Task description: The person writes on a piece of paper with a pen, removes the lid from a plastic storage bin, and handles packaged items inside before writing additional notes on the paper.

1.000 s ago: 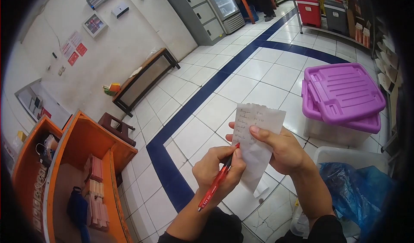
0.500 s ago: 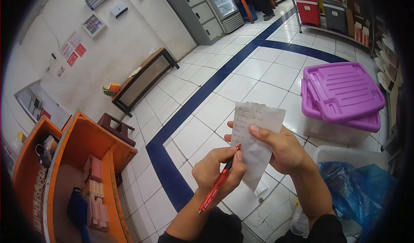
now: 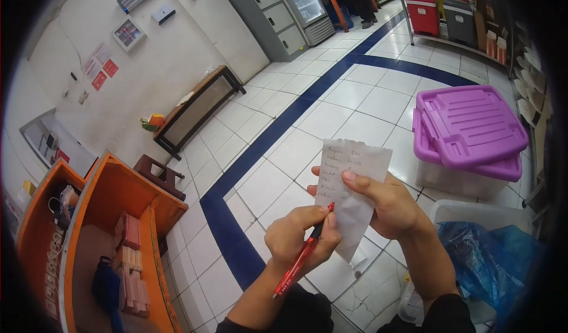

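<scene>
Holding a red pen (image 3: 296,268) to a handwritten paper slip (image 3: 349,217)

The left hand (image 3: 296,233) is closed around the pen, thumb and fingers pinching it near the red tip, which lies over the slip just below the lowest line of writing; whether it touches the surface I cannot tell. The right hand (image 3: 393,207) grips the slip, thumb on the front and fingers behind, two fingertips showing past its left edge. The slip is in front of the person, above the white-tiled floor (image 3: 296,152), its top edge ragged. To the right are a purple lid (image 3: 473,126) and a blue plastic bag (image 3: 482,262); to the left stands an orange shelf unit (image 3: 121,182)
</scene>
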The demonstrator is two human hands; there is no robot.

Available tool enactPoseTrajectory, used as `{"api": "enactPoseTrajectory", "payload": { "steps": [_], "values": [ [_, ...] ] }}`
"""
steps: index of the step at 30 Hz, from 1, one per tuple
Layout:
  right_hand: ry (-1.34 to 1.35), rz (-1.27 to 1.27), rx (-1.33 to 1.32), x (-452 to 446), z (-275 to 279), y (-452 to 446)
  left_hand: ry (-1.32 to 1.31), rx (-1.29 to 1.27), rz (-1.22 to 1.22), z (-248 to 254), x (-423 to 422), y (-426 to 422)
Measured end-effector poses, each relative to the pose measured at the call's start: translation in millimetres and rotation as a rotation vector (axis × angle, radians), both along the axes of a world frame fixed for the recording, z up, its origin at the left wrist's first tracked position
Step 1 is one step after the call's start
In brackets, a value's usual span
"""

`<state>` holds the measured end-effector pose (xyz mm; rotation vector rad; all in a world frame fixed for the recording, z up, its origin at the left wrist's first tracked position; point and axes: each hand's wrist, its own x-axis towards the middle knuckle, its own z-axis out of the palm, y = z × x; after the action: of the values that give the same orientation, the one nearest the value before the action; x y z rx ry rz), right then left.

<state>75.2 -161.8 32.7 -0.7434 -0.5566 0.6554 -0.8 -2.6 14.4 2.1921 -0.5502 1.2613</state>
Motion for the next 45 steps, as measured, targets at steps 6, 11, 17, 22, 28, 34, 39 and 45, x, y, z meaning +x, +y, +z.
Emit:
{"api": "enactPoseTrajectory", "payload": {
  "steps": [6, 11, 17, 22, 28, 34, 39, 45],
  "values": [
    [-0.023, 0.011, 0.000, -1.7, -1.1, 0.6, 0.071, 0.021, 0.048, 0.9, -4.5, -2.2],
    [-0.014, 0.008, -0.010, -2.4, -2.3, 1.7, 0.096, 0.042, 0.054, 3.4, -5.8, -3.4],
    [0.016, -0.014, 0.033, -1.5, 4.2, -3.0, -0.011, -0.346, -0.171, -14.6, -1.9, 2.4],
    [-0.002, -0.038, 0.025, 2.7, 5.4, -8.1, 0.083, -0.391, -0.045, -1.1, -5.1, -4.5],
    [-0.030, -0.057, 0.012, 7.6, -0.8, -7.4, 0.330, -0.418, 0.030, 2.9, 1.0, -7.0],
    [-0.022, -0.085, 0.002, 11.1, -2.7, -9.8, 0.348, -0.434, -0.025, 2.4, 3.8, -9.5],
    [-0.003, -0.178, 0.009, 12.0, -10.1, -5.7, 0.637, -0.562, -0.084, -3.1, 3.0, -10.5],
    [-0.581, -0.694, -0.506, 30.5, -28.1, -37.4, 0.645, -0.497, 0.169, -14.7, 27.7, -5.8]
  ]
}}
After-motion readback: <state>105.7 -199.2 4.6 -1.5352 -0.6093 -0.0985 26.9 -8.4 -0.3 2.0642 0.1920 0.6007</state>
